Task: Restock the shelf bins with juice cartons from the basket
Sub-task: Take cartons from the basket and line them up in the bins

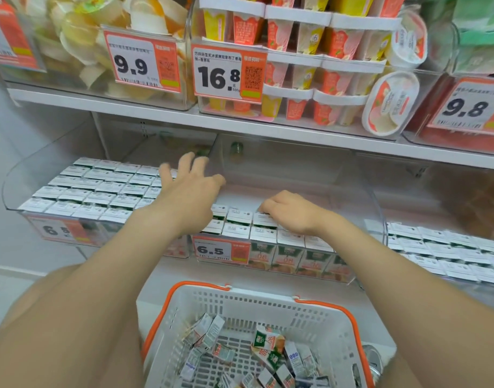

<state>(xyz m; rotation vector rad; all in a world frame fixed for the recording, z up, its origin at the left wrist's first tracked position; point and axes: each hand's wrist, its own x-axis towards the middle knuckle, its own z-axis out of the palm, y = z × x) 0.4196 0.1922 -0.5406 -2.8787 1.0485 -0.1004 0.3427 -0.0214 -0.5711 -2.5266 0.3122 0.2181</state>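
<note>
The left hand's (189, 189) fingers (185, 161) are spread wide and straight, holding nothing. They hover over the clear divider between the left bin (13, 189) and the middle bin (380, 208). Ahead of them the rear half of the middle bin is bare floor. The white shelf board (268, 130) overhead sits close above, and the bin's clear side wall curves up on the right.

The right hand's (292, 212) fingers (268, 207) are curled, knuckles up. Their tips are down on the top of a juice carton (264, 219) in the second row from the front. Whether they pinch it or only press on it cannot be told.

The front rows of cartons (264, 236) stand upright and tight together just behind the bin's front wall, which carries a 6.5 price tag (220, 249). The left bin is packed with carton tops (94, 189) nearly to its back. A bin on the far right holds more rows (450, 253).

Both bare forearms reach over a white basket (240, 303) with orange handles, standing below the shelf. Loose juice cartons (265, 341) lie jumbled on its slotted bottom. The shelf above holds clear bins of pudding cups (296, 68).
</note>
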